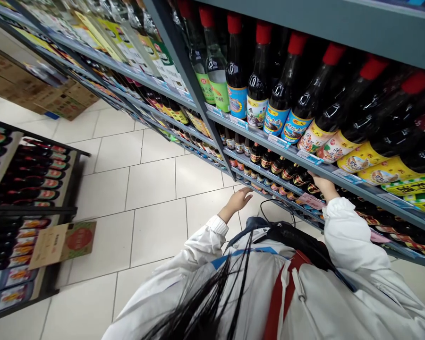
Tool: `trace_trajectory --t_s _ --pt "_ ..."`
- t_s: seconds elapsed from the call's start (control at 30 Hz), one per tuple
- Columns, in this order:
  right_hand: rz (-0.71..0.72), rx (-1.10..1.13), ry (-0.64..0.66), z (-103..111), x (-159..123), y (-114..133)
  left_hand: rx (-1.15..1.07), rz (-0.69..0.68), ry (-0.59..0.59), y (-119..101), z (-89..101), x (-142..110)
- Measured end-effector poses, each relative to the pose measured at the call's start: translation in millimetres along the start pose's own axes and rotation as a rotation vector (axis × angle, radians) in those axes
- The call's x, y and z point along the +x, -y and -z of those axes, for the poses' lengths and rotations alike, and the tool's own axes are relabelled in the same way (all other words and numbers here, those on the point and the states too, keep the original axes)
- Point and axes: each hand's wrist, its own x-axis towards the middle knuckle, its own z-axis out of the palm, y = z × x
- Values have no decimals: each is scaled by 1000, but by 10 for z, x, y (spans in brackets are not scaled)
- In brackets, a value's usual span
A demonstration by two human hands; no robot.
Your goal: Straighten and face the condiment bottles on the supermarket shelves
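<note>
My right hand (323,185) reaches in under the upper shelf edge, among dark bottles (300,178) on the level below. Its fingertips are partly hidden there, so I cannot tell whether they grip a bottle. My left hand (238,200) hangs in the air over the floor, open and holding nothing, its fingers stretched towards the lower shelves. Above my right hand stands a row of red-capped bottles, among them one with a blue label (276,113) and one with a yellow label (357,158). A pink tag (310,200) hangs from the shelf beside my right wrist.
Grey shelving (304,153) runs along the right and on to the upper left. Across the tiled floor (156,226), a dark rack (31,208) holds more bottles, with a cardboard sign (62,243) sticking out. Cardboard boxes (31,89) are stacked farther back.
</note>
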Motion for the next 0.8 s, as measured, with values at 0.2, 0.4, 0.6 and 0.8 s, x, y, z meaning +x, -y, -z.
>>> trace_trajectory --t_s 0.2,0.4,0.6,0.8 --pt "-13 -21 -4 -11 -25 25 -7 -130 -34 -356 -115 463" --pt "-3 -38 -27 -62 -192 15 17 -232 -152 -1008 -304 1145" --pt "12 -48 -32 -67 -175 -45 141 -154 -124 -1464 -417 1838" --pt "54 -30 -61 -39 -141 -90 266 -66 -39 -1509 -476 2013"
